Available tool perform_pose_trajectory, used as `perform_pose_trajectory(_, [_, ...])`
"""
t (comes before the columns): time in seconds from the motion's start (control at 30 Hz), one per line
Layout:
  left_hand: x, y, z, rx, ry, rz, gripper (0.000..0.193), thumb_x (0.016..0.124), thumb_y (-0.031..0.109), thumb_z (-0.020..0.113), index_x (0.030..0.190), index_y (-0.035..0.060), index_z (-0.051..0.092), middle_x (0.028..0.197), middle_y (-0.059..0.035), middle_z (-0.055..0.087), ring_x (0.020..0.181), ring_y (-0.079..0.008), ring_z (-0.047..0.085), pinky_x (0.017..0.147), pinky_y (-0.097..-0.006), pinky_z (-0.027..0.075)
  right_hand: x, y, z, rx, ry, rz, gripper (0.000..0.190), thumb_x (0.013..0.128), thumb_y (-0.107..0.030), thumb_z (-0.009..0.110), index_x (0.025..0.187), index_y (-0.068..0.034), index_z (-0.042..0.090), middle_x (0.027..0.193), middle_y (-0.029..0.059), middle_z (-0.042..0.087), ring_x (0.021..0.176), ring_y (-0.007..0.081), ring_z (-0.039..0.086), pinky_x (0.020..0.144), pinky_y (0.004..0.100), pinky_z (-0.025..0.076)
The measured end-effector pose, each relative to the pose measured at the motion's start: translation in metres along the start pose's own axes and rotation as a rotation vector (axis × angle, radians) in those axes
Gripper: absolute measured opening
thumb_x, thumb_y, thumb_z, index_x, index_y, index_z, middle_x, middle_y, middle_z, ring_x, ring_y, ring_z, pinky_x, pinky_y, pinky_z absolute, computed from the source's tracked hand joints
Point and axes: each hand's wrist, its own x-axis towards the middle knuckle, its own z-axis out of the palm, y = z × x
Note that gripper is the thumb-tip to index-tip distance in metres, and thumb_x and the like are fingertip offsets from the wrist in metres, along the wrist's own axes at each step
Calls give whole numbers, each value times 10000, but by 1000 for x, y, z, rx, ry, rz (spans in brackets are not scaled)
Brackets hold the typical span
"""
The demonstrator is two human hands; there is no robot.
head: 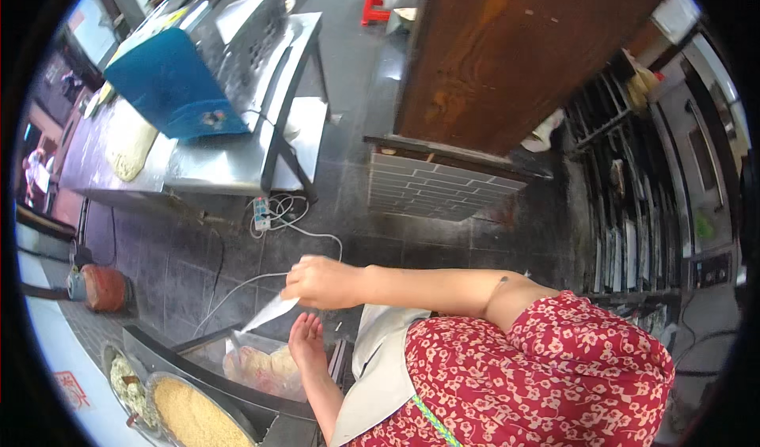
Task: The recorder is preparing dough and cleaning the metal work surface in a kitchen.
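My right hand is closed on one end of a thin, pale, sheet-like thing, whose other end slants down to a clear plastic bag. Just below it, my left hand has its fingers raised and holds nothing that shows. Beside my left hand, an open dark-edged compartment holds clear plastic with pale, reddish-tinged contents; what they are I cannot tell. Nearer the bottom edge are a metal container of yellowish crumbly food and one of pale green, chopped-looking food.
Across the dark tiled floor stands a steel worktable with dough and a blue panel. A power strip with loose white cable lies below. A grey tiled base, a tray rack and a red-brown cylinder stand around.
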Motion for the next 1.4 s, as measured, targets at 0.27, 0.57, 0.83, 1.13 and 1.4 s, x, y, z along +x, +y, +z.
perform_pose_trajectory(0.27, [48,61,7,-64,83,45,189,889,78,543,1057,-9,538,1031,-172,627,904,-258,629,771,-341,517,99,57,-24,-168,192,-239,303,691,-101,652,994,-86,667,982,89,624,944,263,612,807,387,483])
perform_pose_trajectory(0.57, [97,154,-27,-231,326,129,242,895,68,514,1110,-31,561,1021,-167,640,899,-240,637,800,-328,515,219,123,30,-13,29,-268,402,657,27,629,1049,-60,656,999,107,611,915,294,599,810,395,467])
perform_pose_trajectory(0.83, [217,254,-110,-271,303,88,260,898,74,515,1133,-31,553,1035,-168,640,935,-258,640,823,-349,523,319,150,98,110,32,228,86,783,18,655,868,2,658,828,132,641,764,305,607,684,367,475])
perform_pose_trajectory(1.13, [312,449,-261,-381,304,305,290,865,75,565,1132,-37,549,985,-177,645,856,-251,651,749,-331,543,521,142,205,212,-32,286,88,829,-75,651,872,1,647,803,140,628,718,298,595,639,355,468])
perform_pose_trajectory(1.4, [361,579,-333,-504,367,327,345,899,107,558,1208,-42,523,1075,-164,615,971,-247,596,862,-338,501,687,176,280,521,-38,639,198,881,-171,641,926,20,660,760,26,657,701,58,549,628,260,454])
